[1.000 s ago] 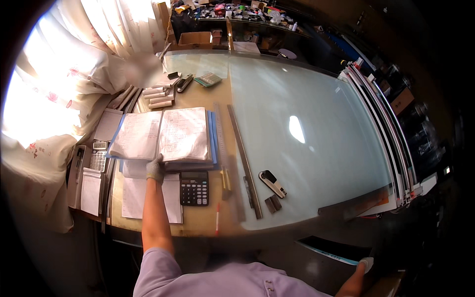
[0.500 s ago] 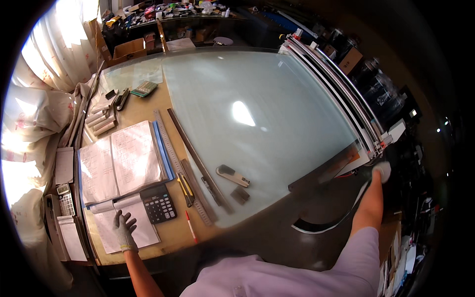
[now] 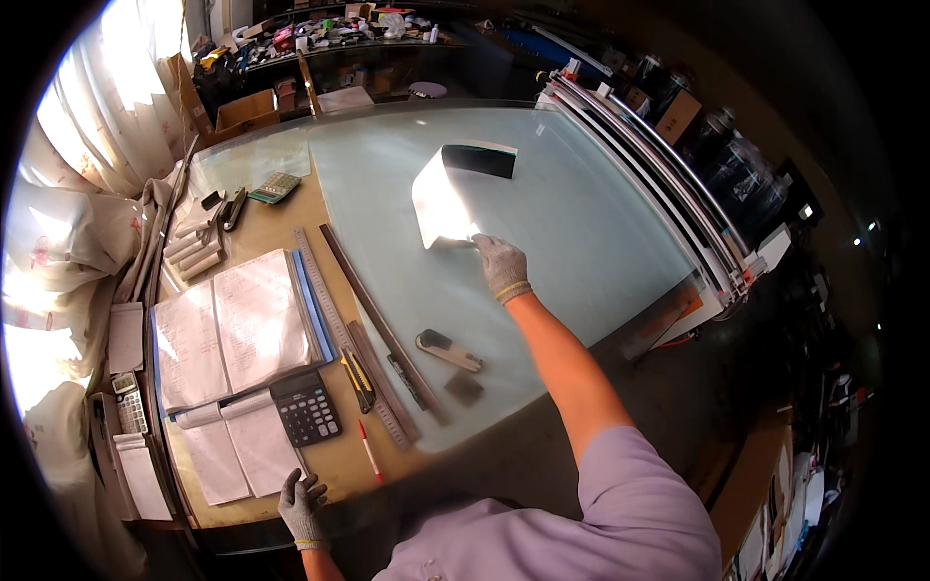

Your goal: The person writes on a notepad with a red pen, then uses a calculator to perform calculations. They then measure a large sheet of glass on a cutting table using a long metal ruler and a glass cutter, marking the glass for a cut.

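My right hand (image 3: 504, 265), in a grey knit glove, reaches over the glass-topped table (image 3: 581, 228). Its fingers are closed on the near corner of a curled glossy sheet (image 3: 441, 198). One stretch of the sheet glares white, while its far end looks dark with a pale edge. Near the table's front edge, my gloved left hand (image 3: 302, 505) holds nothing that I can see, its fingers loosely bent and apart. Closest to it lies an open notepad (image 3: 237, 450), with a black calculator (image 3: 305, 405) just beyond.
An open ledger (image 3: 247, 324), a long steel ruler (image 3: 325, 290), a yellow utility knife (image 3: 357, 378) and a red pen (image 3: 370, 450) lie left. A grey-and-black hand tool (image 3: 449, 351) rests on the glass. A long rail assembly (image 3: 649, 165) runs along the right side.
My right hand has swung from the far right, beyond the table, to over the glass, bringing the curled sheet along. My left hand has moved right and nearer, off the notepad.
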The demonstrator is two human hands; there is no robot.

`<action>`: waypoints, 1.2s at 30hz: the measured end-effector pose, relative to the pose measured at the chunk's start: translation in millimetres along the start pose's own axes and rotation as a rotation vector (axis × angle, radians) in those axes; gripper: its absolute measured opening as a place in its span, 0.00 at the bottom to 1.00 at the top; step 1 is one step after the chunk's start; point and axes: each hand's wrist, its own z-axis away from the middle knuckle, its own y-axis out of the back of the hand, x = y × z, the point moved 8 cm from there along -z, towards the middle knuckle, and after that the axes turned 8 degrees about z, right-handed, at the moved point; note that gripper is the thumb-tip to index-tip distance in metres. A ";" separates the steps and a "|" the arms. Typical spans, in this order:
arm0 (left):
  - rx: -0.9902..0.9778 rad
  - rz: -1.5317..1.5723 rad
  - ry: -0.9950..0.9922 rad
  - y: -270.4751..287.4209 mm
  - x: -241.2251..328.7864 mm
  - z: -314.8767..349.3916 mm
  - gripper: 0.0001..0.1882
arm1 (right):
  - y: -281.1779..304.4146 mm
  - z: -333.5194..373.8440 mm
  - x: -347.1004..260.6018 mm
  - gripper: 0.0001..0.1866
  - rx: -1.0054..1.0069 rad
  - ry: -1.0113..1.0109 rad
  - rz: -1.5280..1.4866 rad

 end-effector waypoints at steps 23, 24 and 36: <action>-0.413 -0.106 0.144 -155.9 -46.6 -2.8 0.23 | 124.5 491.5 188.8 0.10 0.475 -1.837 -1.007; -0.432 -0.109 0.157 -160.9 -50.0 -1.8 0.22 | 126.5 498.3 183.9 0.10 0.466 -1.839 -1.028; -0.457 -0.224 0.162 -185.1 -39.4 25.7 0.22 | 2.3 410.4 140.5 0.08 0.269 -1.695 -1.412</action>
